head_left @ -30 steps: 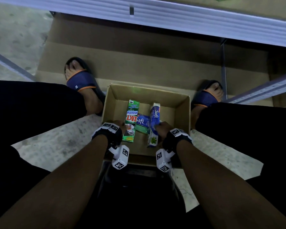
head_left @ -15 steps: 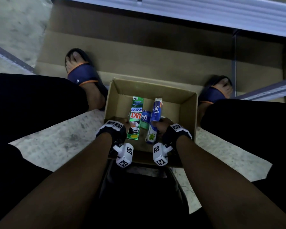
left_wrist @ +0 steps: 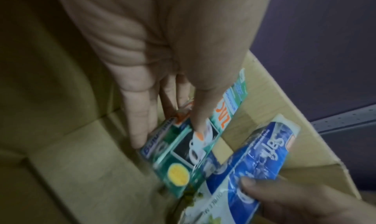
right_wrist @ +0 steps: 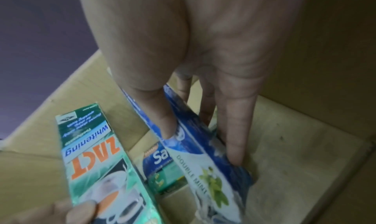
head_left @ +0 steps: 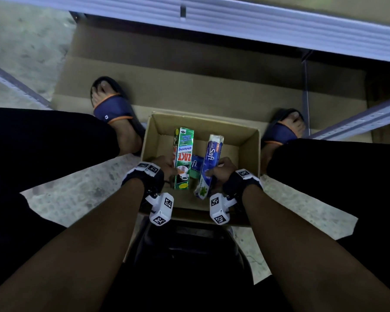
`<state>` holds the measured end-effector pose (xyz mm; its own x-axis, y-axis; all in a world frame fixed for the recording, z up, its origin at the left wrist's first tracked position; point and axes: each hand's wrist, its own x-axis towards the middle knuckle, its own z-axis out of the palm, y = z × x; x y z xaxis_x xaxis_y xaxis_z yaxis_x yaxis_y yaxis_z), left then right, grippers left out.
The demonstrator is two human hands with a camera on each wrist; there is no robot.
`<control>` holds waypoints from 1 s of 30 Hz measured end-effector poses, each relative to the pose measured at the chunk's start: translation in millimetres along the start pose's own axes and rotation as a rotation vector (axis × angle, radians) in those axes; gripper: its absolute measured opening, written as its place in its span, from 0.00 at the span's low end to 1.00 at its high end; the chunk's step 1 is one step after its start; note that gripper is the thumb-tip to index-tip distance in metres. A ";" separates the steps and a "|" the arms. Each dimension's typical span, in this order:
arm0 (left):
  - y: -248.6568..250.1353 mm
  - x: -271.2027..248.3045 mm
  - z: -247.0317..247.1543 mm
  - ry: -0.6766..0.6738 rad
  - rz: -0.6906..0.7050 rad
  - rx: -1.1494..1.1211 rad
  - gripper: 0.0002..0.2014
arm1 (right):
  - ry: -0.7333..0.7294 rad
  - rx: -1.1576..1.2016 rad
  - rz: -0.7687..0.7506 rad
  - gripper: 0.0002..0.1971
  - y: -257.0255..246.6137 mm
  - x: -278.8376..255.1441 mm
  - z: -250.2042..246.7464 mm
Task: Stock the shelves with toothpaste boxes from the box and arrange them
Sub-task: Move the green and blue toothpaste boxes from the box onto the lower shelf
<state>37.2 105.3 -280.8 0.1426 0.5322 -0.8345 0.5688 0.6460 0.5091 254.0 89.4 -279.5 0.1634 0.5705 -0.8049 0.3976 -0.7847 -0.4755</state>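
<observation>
Both toothpaste boxes have come up since a second ago. They lay lower in the open brown cardboard box [head_left: 249, 152] then, and now each one is tipped up in a hand with its far end raised. So the picking-up part looks done, and I think carrying them to the grey metal shelf [head_left: 279, 25] comes next.

The left hand [head_left: 164, 166] holds the long green cardboard toothpaste box with the orange "ZACT" word [head_left: 184, 158]. In the left wrist view the thumb lies on the printed front and the other fingers [left_wrist: 138, 119] reach down along its left side, so the box is pinched between them near its lower half.

The right hand [head_left: 223, 170] holds the long blue and white cardboard toothpaste box with the "Safi" word [head_left: 209, 163]. In the right wrist view the thumb presses the blue face and the long fingers [right_wrist: 234, 131] run down the other side, so this box is pinched too.

The two boxes stand side by side, near each other but apart. A third, small blue and green toothpaste box [head_left: 196, 167] lies flat on the bottom between them. No hand touches it, so it is left to stock later.
</observation>
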 end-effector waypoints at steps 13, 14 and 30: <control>25.7 -54.8 -4.9 0.194 0.199 -0.074 0.20 | 0.091 0.166 -0.167 0.24 -22.7 -50.1 -24.0; 27.4 -57.9 -6.3 0.212 0.226 -0.059 0.22 | 0.083 0.177 -0.163 0.24 -24.2 -54.2 -25.5; 56.6 -121.5 -24.0 0.311 0.431 0.057 0.24 | 0.069 0.283 -0.281 0.24 -52.5 -144.2 -51.0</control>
<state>32.7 90.3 -145.5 0.1317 0.8854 -0.4458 0.5560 0.3063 0.7727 255.7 60.7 -120.4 0.1482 0.7796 -0.6084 0.1729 -0.6262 -0.7603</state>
